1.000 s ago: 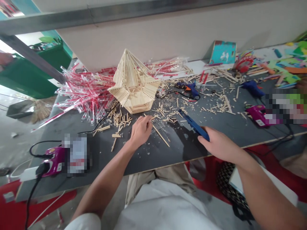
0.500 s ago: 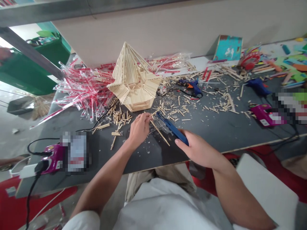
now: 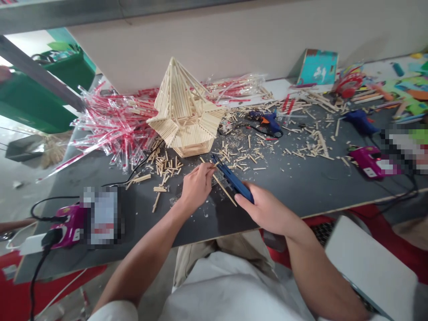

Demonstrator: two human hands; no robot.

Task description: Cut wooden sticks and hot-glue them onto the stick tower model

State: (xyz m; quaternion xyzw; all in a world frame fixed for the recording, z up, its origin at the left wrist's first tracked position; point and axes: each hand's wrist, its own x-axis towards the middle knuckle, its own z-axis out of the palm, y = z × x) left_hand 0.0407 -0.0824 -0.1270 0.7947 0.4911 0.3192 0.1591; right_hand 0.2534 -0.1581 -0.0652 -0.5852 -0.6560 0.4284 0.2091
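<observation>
My left hand [image 3: 196,186] pinches a short wooden stick [image 3: 210,166] just in front of the stick-built model house [image 3: 183,113]. My right hand [image 3: 265,209] is closed around the handle of a blue cutting tool [image 3: 231,177], whose tip meets the stick at my left fingertips. A longer wooden stick [image 3: 223,189] lies on the dark table [image 3: 301,187] under the tool. Short cut stick pieces [image 3: 166,166] are scattered to the left of my left hand.
A heap of clear and red plastic wrappers [image 3: 113,125] lies at the back left. Blue glue guns [image 3: 269,121] [image 3: 359,121] and purple glue guns [image 3: 366,161] [image 3: 68,218] sit on the table with black cords. Coloured paper scraps [image 3: 401,93] lie at the far right.
My right hand has carried the blue tool leftward from the table's right-centre to my left hand. The left hand has lifted its stick slightly to meet the tool tip.
</observation>
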